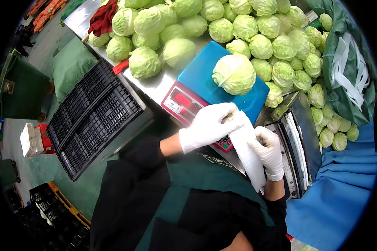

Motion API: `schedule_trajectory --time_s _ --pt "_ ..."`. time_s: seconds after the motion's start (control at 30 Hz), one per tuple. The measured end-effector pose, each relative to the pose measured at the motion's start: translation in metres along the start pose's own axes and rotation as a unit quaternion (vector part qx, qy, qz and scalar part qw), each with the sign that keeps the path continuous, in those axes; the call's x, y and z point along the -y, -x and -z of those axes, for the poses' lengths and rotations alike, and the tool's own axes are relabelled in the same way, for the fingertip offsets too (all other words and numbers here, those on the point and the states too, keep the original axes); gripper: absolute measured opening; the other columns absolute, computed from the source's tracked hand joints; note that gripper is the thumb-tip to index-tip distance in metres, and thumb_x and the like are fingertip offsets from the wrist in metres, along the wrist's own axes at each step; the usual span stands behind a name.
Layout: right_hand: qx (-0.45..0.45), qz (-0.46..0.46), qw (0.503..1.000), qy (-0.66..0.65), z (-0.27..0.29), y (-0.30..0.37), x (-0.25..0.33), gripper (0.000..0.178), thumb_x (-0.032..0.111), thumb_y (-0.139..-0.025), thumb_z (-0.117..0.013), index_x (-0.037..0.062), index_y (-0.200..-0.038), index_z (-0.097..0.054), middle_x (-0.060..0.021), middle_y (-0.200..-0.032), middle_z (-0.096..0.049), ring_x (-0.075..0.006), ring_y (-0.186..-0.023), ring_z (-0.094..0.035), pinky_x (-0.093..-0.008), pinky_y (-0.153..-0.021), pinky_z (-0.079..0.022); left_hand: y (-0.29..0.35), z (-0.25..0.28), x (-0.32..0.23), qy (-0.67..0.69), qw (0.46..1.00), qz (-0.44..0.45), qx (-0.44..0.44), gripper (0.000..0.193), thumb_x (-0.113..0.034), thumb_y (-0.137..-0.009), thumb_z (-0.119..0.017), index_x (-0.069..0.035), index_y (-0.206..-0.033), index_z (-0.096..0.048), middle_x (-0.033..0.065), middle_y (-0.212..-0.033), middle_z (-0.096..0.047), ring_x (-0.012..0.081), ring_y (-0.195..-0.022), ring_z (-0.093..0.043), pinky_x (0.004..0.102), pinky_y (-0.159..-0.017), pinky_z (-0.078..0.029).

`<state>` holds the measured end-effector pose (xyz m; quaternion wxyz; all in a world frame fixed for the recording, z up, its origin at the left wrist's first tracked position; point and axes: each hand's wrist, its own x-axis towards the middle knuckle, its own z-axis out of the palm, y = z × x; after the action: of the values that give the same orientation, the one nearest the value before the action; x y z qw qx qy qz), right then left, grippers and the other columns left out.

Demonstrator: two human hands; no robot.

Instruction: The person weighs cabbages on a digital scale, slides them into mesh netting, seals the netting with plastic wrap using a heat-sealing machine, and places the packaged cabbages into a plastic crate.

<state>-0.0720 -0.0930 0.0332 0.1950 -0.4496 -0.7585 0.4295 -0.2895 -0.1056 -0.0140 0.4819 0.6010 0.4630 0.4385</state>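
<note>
Both my hands wear white gloves and meet in front of a weighing scale. My left hand [212, 124] pinches the upper end of a long white strip of thin, soft material [249, 157]. On the strip's right edge, the fingers of my right hand [269, 149] are closed in a pinch. The strip hangs down toward my apron; I cannot make out its exact kind. Just beyond my hands, a single cabbage [234, 74] rests on the blue pan of the scale [203, 62]. The scale's red-and-white front panel has a lit display, and my hands partly hide its keys.
Cabbages [283, 48] are heaped at the back and right of the metal table [138, 85]. A black crate [94, 115] stands left. Binders [295, 154] stand close by my right hand. A green bag [349, 46] with white straps and blue cloth [339, 192] lie right.
</note>
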Motion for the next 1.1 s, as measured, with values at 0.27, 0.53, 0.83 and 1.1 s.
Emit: schedule_trajectory --time_s 0.27,0.53,0.83,1.1 --pt "-0.005 0.024 0.968 -0.252 -0.01 -0.011 -0.014 0.038 0.014 -0.084 -0.071 -0.0025 -0.118 -0.062 -0.0098 -0.122 -0.059 -0.0157 -0.105 -0.058 -0.03 -0.092 -0.046 0.008 -0.025 -0.003 0.112 0.993 0.032 0.025 0.017 -0.015 -0.091 -0.059 0.0 -0.096 -0.066 0.0075 -0.081 -0.064 0.0091 -0.078 -0.058 0.0272 -0.072 -0.048" --pt "-0.191 0.008 0.948 -0.255 -0.031 -0.004 -0.016 0.011 0.004 -0.085 -0.069 0.0004 -0.093 -0.063 -0.0114 -0.109 -0.067 -0.0149 -0.099 -0.061 -0.0273 -0.087 -0.047 0.016 -0.035 -0.001 -0.025 0.995 0.016 -0.097 0.013 -0.016 -0.088 -0.062 -0.005 -0.087 -0.068 0.0094 -0.071 -0.062 0.0174 -0.064 -0.062 0.0284 -0.061 -0.048" --pt "-0.06 -0.068 0.703 -0.705 -0.04 0.007 -0.046 0.029 0.016 -0.097 -0.055 -0.0001 -0.122 -0.055 -0.0118 -0.116 -0.062 -0.0204 -0.106 -0.061 -0.0352 -0.09 -0.053 0.003 -0.045 0.047 0.269 0.954 0.06 -0.12 0.024 -0.022 -0.096 -0.056 0.0 -0.104 -0.063 0.0054 -0.088 -0.067 0.0107 -0.078 -0.061 0.0279 -0.072 -0.05" --pt "0.029 -0.09 0.953 -0.289 -0.019 0.004 -0.053 0.022 0.011 -0.091 -0.063 -0.0004 -0.11 -0.061 -0.0032 -0.089 -0.065 -0.0072 -0.06 -0.054 -0.0206 -0.054 -0.044 -0.01 -0.018 0.037 0.551 0.823 0.091 -0.106 0.023 -0.025 -0.098 -0.054 -0.007 -0.086 -0.06 -0.0015 -0.082 -0.061 0.0091 -0.074 -0.055 0.0258 -0.073 -0.045"
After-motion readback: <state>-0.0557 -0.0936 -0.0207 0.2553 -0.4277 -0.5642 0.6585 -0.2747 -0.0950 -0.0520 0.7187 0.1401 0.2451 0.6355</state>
